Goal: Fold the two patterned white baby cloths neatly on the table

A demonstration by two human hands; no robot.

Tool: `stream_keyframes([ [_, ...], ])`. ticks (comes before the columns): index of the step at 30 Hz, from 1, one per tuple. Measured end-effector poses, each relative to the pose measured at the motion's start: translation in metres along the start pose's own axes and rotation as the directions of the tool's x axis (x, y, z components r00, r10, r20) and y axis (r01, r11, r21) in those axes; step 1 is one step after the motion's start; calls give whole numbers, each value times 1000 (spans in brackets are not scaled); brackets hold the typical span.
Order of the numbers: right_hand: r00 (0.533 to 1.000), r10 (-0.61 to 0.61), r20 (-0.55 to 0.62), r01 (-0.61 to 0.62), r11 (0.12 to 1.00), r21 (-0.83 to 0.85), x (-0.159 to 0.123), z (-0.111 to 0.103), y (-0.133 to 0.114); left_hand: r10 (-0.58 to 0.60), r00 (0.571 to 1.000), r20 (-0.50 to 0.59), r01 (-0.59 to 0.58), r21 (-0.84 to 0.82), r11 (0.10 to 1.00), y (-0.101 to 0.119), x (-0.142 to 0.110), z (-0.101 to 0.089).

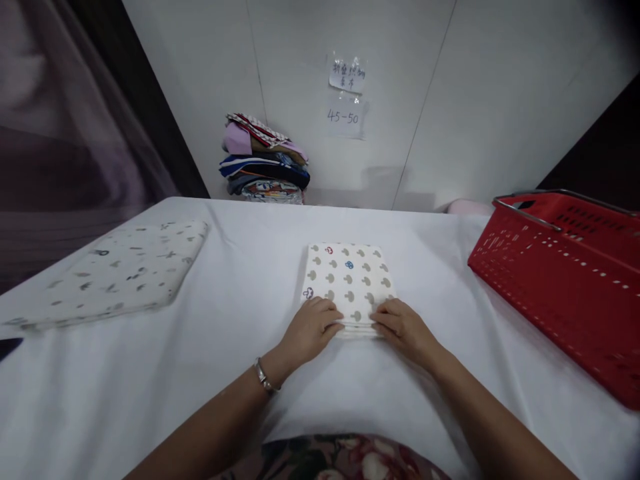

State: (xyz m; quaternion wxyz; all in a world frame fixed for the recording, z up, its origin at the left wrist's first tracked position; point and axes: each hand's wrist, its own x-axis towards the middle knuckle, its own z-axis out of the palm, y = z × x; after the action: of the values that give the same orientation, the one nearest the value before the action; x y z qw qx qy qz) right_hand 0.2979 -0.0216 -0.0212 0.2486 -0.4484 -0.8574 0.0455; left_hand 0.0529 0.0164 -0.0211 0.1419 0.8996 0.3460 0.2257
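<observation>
A folded cloth [350, 279], white with grey mushroom prints and a few coloured ones, lies flat on the white-covered table [240, 267]. My left hand [314, 327] grips its near left corner, fingers on top and thumb at the near edge. At the near right corner, my right hand [403, 327] pinches the layered edge in the same way. Several fold layers show between the two hands. The parts of the cloth under my fingers are hidden.
Another folded white cloth [135, 273] with small prints lies at the left. A red plastic basket [560, 280] with metal handles stands at the right. Behind the table's far edge rises a stack of folded fabrics [265, 160], beside a wall with two paper notes [346, 97].
</observation>
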Motion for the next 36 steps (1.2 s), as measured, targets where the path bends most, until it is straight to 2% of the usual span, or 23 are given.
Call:
stream_keyframes([
  [7, 997, 68, -29, -65, 994, 94, -2, 0, -1, 2, 1000, -15, -1, 12, 1000, 0, -1, 3],
  [17, 993, 114, -26, -106, 972, 211, -3, -3, -3, 8, 999, 51, -15, 138, 990, 8, -1, 1],
  [26, 994, 87, 62, -97, 979, 178, -3, -5, -2, 31, 999, 8, -32, 196, 980, 11, -1, 3],
  [33, 999, 3, 47, -6, 999, 47, -5, -3, 0, 56, 998, 1, -55, 215, 975, 12, -1, 3],
  [36, 999, -29, 21, 28, 999, 39, -6, -3, 0, 56, 998, -16, -52, 199, 979, 11, -1, 4],
])
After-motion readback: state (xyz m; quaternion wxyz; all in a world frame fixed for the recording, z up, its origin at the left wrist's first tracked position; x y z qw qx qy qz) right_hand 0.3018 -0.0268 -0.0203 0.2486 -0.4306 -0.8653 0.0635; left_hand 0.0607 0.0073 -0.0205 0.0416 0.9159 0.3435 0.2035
